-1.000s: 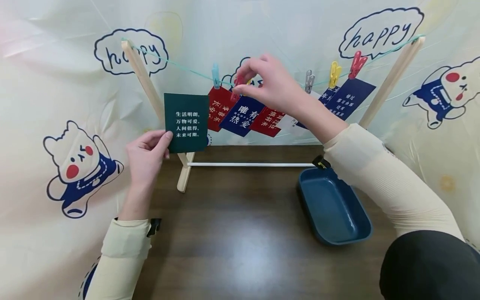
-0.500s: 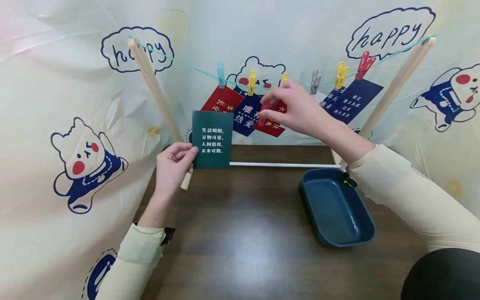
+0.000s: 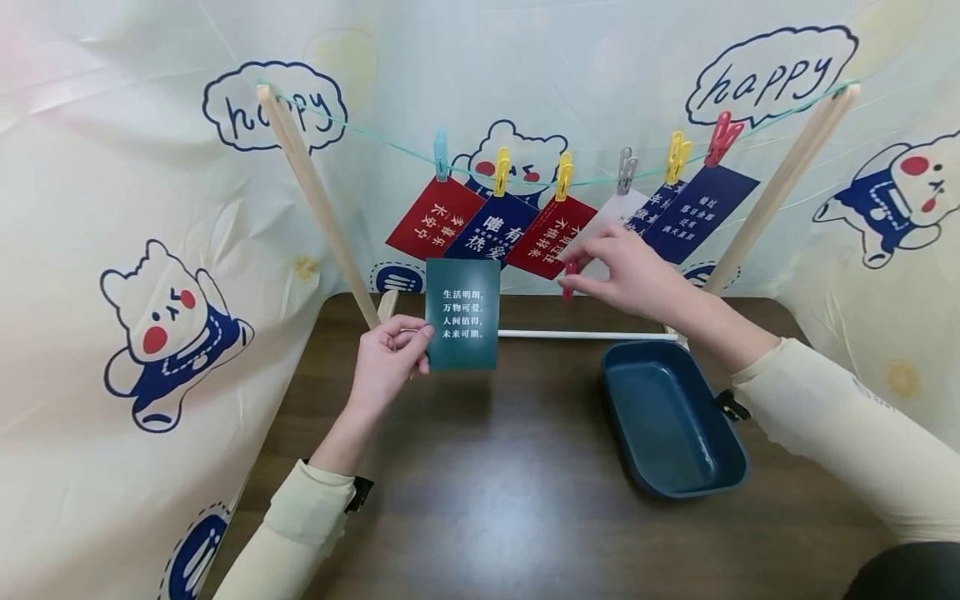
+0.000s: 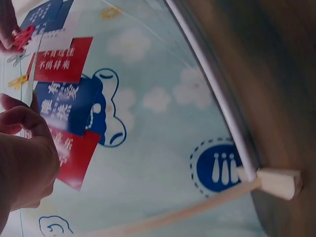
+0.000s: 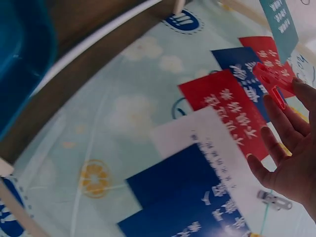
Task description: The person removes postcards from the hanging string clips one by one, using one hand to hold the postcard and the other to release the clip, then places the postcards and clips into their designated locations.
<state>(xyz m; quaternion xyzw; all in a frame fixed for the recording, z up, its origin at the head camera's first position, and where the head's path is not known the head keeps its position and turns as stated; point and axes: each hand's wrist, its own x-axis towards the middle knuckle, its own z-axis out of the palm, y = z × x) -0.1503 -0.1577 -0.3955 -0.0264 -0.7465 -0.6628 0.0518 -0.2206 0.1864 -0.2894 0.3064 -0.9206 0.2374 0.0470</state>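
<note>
My left hand (image 3: 392,354) pinches a dark green card (image 3: 463,315) with white writing by its left edge, held upright above the table. In my right hand (image 3: 626,271) a red clothespin (image 5: 270,79) is pinched between thumb and fingers, below the line and apart from the green card. Behind both hands a thin green string (image 3: 382,137) carries several clipped cards: a red card (image 3: 433,218) under a blue clothespin (image 3: 440,156), a navy card (image 3: 491,229), another red card (image 3: 553,237), a white card (image 3: 621,208) partly hidden by my right hand, and more navy cards (image 3: 701,212).
Two wooden posts (image 3: 318,204) hold the string, joined low down by a white rod (image 3: 585,334). A dark blue tray (image 3: 611,400) stands on the brown table (image 3: 480,517) at the right. A printed cloth (image 3: 45,208) hangs behind and at the sides.
My left hand has carried the green card right and down. My right hand, with the red clothespin, has moved right and down from the string, and the yellow clothespins now show fully.
</note>
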